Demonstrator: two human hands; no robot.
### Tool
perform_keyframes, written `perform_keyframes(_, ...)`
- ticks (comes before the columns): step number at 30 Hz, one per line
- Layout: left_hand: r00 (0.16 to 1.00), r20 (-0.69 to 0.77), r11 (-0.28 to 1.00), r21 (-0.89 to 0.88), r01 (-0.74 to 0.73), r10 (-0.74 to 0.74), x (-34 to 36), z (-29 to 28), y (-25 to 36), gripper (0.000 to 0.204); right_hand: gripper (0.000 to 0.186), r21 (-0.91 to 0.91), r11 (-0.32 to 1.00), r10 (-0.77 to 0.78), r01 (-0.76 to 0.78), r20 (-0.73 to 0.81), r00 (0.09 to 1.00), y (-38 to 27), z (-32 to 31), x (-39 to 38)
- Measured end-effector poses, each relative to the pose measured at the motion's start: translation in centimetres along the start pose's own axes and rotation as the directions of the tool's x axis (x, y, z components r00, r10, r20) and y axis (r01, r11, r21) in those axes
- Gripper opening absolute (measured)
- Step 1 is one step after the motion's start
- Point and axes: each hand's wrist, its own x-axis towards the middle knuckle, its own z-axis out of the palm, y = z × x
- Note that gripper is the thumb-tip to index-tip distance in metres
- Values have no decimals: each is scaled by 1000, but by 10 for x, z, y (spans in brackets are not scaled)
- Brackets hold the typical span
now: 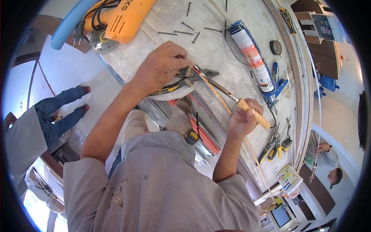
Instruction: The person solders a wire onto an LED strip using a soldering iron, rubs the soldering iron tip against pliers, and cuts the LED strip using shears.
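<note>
Worktable (210, 48): passable bare patch between loose screws (184, 32) and pliers (188, 81). Wooden-handled tool (241, 103) cuts across, just right of the pliers. Blocked: orange grinder (129, 19) at left edge, caulking gun (253, 56) toward right edge, hand tools (275, 147) near lower-right corner.

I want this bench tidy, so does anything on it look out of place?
Yes: several dark screws lie loose beyond the left hand, pointing different ways, which looks odd because they aren't gathered together. The bench also looks blotchy and stained.
</note>
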Motion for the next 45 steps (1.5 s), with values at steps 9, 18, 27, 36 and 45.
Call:
perform_keyframes(9,999,2,999,-14,32,-32,0,0,2,28,24,-5,1000,3,-3,-5,1000,0,2,-1)
perform_keyframes(18,1000,7,1000,10,18,-18,1,-1,2,26,25,-19,1000,15,-15,-13,1000,-1,4,-1)
perform_keyframes(27,1000,16,999,23,25,-26,0,-1,1,25,26,-29,999,16,-16,5,1000,-1,2,0)
perform_keyframes(36,1000,-3,1000,-17,-9,9,2,-2,2,26,25,5,999,39,-39,23,999,-2,1,0)
perform_keyframes(45,1000,0,1000,-27,-14,14,3,-2,1,27,26,-43,999,2,-2,5,1000,-1,3,1)
